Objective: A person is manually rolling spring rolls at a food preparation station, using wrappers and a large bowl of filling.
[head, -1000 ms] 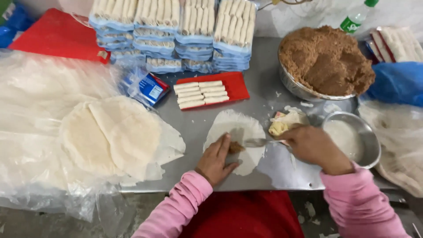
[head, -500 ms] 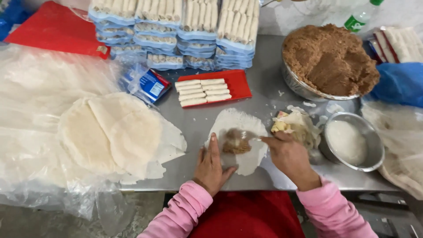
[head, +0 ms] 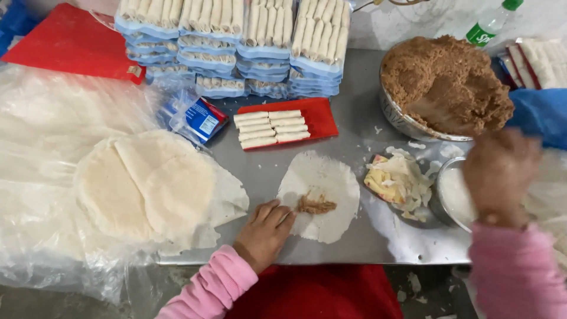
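Right at the near edge of the steel table (head: pixel 266 165): left hand (head: pixel 263 233), fingers open and laid flat, tips pressing the rim of the round wrapper (head: pixel 331 174). Pins the thin sheet down, by the look of it, so that it cannot slide or curl. On the wrapper's near half, just beside those fingertips, a small streak of brown filling (head: pixel 316 205), set off-centre with bare sheet beyond it.

Out to the right, right hand (head: pixel 499 174), blurred, hanging above the small metal bowl (head: pixel 455 195). Cannot tell whether open, closed or holding anything. Between bowl and wrapper, a heap of torn scraps (head: pixel 398 180), kept clear of the working sheet.

To the left, a stack of fresh wrappers (head: pixel 147 189) on clear plastic, probably to keep them clean and near to hand.

Further back, a red tray (head: pixel 322 115) with finished rolls (head: pixel 271 129) lined up side by side, and a blue packet (head: pixel 201 118) beside it. Right of that, the big bowl of filling (head: pixel 449 88), within easy reach of the right arm.

Farthest off, stacked trays of rolls (head: pixel 236 47), parked out of the way.
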